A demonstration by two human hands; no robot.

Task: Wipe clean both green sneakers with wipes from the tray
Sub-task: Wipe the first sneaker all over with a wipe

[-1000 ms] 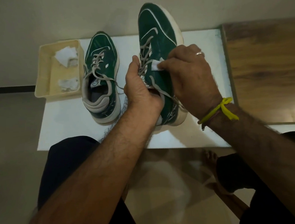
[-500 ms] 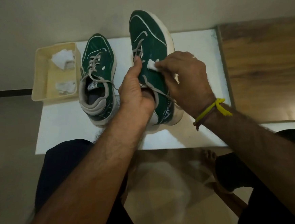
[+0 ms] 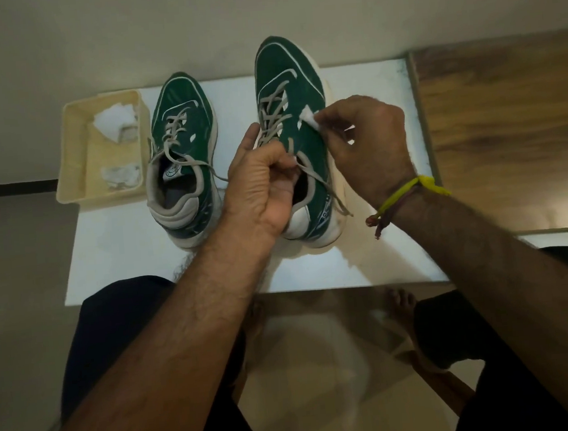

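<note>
White table [image 3: 143, 260] w/ tray [image 3: 77, 156], 2 sneakers [image 3: 183, 121]; wood top [image 3: 507, 129] alongside.

Left hand [image 3: 260, 186] fingertips hidden inside the right sneaker [image 3: 296, 112]

No readable text on anything in view.

The green suede sneaker with grey laces standing on the white board [image 3: 180, 121] shows a round white label on its insole [image 3: 172, 170], too blurred to read; the green sneaker with the white heel panel [image 3: 294, 78] carries faint pale markings near its heel [image 3: 324, 212], also illegible.
</note>
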